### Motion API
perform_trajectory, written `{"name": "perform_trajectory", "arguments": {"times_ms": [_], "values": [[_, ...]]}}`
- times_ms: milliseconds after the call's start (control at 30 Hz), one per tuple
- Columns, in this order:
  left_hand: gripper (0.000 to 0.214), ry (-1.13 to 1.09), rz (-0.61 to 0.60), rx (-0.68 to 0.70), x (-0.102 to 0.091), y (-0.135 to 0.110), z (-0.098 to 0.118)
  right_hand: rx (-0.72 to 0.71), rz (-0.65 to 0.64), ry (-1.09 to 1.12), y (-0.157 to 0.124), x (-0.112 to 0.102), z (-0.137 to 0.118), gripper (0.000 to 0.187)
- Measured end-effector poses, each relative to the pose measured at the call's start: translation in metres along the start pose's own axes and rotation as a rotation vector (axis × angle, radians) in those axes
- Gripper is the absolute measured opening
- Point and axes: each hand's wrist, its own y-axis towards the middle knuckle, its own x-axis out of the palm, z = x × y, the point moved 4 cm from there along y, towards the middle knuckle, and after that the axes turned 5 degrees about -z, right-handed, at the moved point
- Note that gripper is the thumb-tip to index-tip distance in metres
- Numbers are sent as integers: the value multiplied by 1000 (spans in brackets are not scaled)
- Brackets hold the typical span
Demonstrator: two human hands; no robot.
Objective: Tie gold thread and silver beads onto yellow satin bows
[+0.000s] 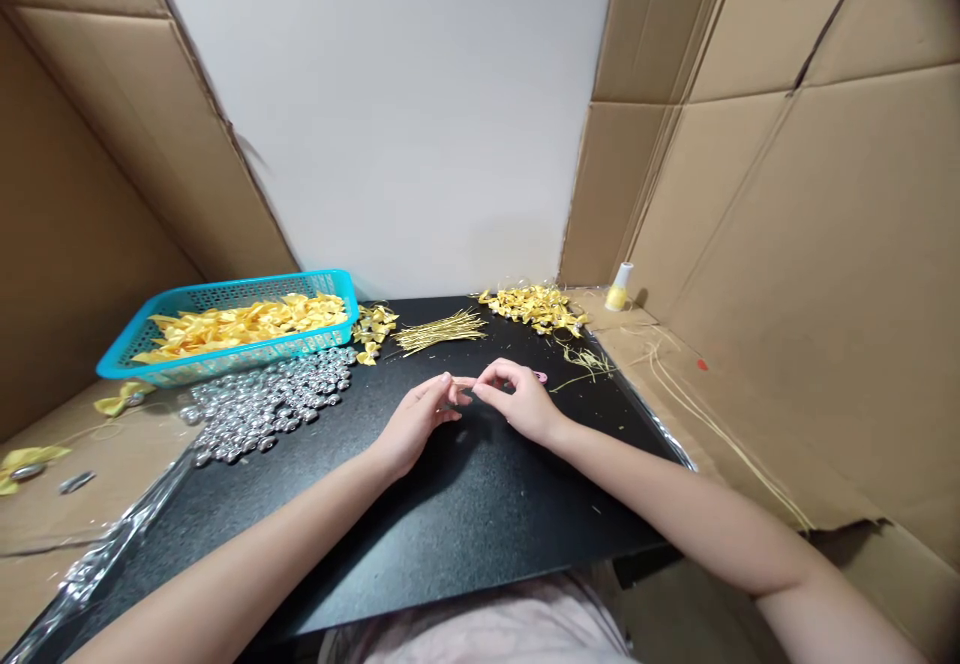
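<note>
My left hand (416, 419) and my right hand (517, 402) meet over the middle of a black board (465, 514). Their fingertips pinch together around something thin and small that I cannot make out. A pink bit (540, 376) shows just behind my right hand's fingers. A bundle of thin gold wires (441, 331) lies just beyond the hands. A heap of silver clips (266, 402) spreads to the left of my left hand.
A turquoise basket (187, 297) with yellow ribbon bows (240, 324) stands at the back left. More yellow bows (536, 306) lie at the back right, a few (373, 329) by the basket. A small yellow bottle (619, 287) stands on cardboard. Cardboard walls enclose both sides.
</note>
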Motion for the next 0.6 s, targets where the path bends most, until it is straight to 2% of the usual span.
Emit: {"name": "perform_trajectory", "arguments": {"times_ms": [167,267,333,400,500,600], "values": [[47,66,161,-87,-9,-2,6,-48,55,-24,2,-8,-3,10],[47,238,216,-123,-19,-4,24,-76,29,-44,6,-15,-9,8],[43,396,242,-61,-27,-5,42,-62,-53,-77,10,-18,-14,6],[39,566,283,89,-33,-7,63,-43,-152,-125,15,-19,-20,6],[34,801,214,242,-29,-10,81,-90,-244,-209,24,-19,-35,7],[32,946,75,240,-17,-9,79,-183,-285,-285,35,-16,-53,8]]}}
